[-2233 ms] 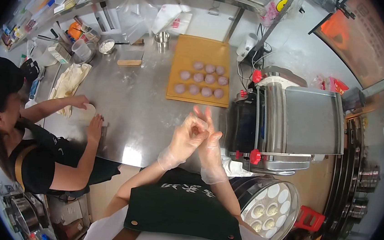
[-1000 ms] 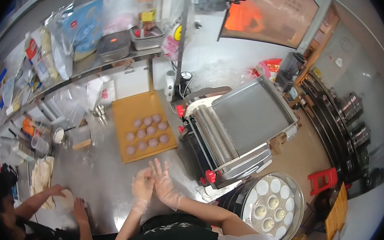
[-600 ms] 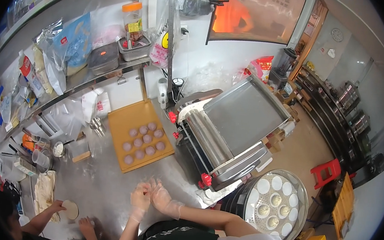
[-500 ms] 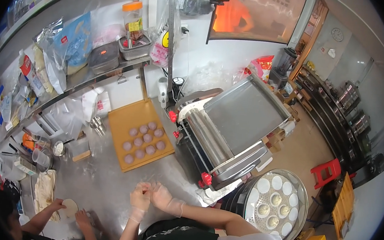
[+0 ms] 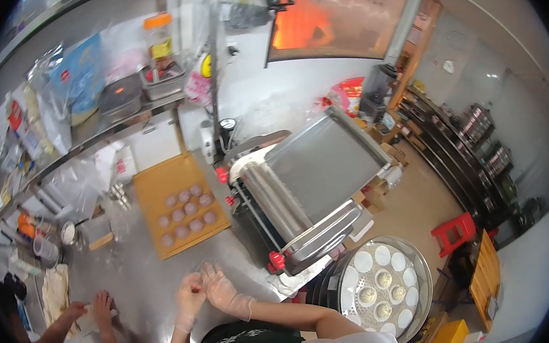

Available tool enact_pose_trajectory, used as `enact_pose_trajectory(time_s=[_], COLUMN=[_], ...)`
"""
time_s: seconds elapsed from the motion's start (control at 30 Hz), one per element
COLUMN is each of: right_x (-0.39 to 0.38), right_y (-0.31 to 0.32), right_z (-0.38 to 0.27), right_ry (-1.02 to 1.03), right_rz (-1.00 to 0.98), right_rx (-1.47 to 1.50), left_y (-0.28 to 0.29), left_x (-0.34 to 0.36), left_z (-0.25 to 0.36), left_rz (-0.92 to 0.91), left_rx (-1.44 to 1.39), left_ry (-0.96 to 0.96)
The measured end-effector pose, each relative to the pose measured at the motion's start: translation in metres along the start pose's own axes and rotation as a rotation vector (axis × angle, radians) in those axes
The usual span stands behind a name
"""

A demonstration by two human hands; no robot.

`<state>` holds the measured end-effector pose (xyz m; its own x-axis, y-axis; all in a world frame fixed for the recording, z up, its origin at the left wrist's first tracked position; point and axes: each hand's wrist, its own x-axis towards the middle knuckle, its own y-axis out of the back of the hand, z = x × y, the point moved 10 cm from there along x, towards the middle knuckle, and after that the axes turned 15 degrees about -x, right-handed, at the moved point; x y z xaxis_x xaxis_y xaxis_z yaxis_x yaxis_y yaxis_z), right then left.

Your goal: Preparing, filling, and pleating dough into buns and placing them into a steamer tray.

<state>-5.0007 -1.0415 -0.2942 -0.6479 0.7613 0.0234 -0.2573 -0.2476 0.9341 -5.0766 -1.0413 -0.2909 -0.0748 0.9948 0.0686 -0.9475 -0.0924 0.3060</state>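
Observation:
Both my hands wear clear plastic gloves and meet low over the steel worktable (image 5: 137,283). My left hand (image 5: 191,300) has its fingers curled in around something hidden. Against its side, my right hand (image 5: 224,296) bends its fingers inward; whatever lies between the two hands is too small and covered to name. Ahead and to the left, a tan board (image 5: 150,190) carries rows of pale purple dough balls (image 5: 178,216). To the right sits a round metal steamer tray (image 5: 425,296) with white paper rounds (image 5: 363,262) and several pleated buns (image 5: 384,280).
A dough-rolling machine (image 5: 327,169) with red knobs stands ahead to the right. At left, a co-worker's hands (image 5: 102,310) handle a pale flat piece near a cloth (image 5: 55,289). A shelf (image 5: 129,116) of bags and boxes runs above. A red stool (image 5: 453,234) stands farther right.
The whole view has shifted, with the scene sliding left. My right hand has turned slightly, its fingers lifting beside the left. The co-worker's right hand has moved over the pale piece.

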Motion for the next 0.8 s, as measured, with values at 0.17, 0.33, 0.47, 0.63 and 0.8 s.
enact_pose_trajectory(time_s=[0.17, 0.33, 0.47, 0.63, 0.8], right_x=[-0.009, -0.011, -0.019, -0.015, -0.024], right_y=[-0.002, -0.012, -0.013, -0.011, 0.005], right_z=[0.007, 0.003, -0.005, -0.010, -0.014], right_ry=[-0.005, -0.004, 0.041, 0.050, 0.055], right_rz=[-0.003, -0.010, -0.025, 0.005, 0.106], right_rx=[0.040, 0.053, 0.048, 0.038, 0.047], left_y=[-0.008, -0.007, -0.010, -0.006, -0.003], left_x=[-0.005, -0.005, -0.015, -0.015, -0.026], left_z=[-0.021, -0.018, -0.030, -0.033, -0.016], left_rz=[0.048, 0.078, 0.059, 0.047, 0.003], left_rx=[-0.231, -0.245, -0.118, -0.071, -0.085], left_ry=[0.116, 0.021, 0.046, 0.103, 0.170])
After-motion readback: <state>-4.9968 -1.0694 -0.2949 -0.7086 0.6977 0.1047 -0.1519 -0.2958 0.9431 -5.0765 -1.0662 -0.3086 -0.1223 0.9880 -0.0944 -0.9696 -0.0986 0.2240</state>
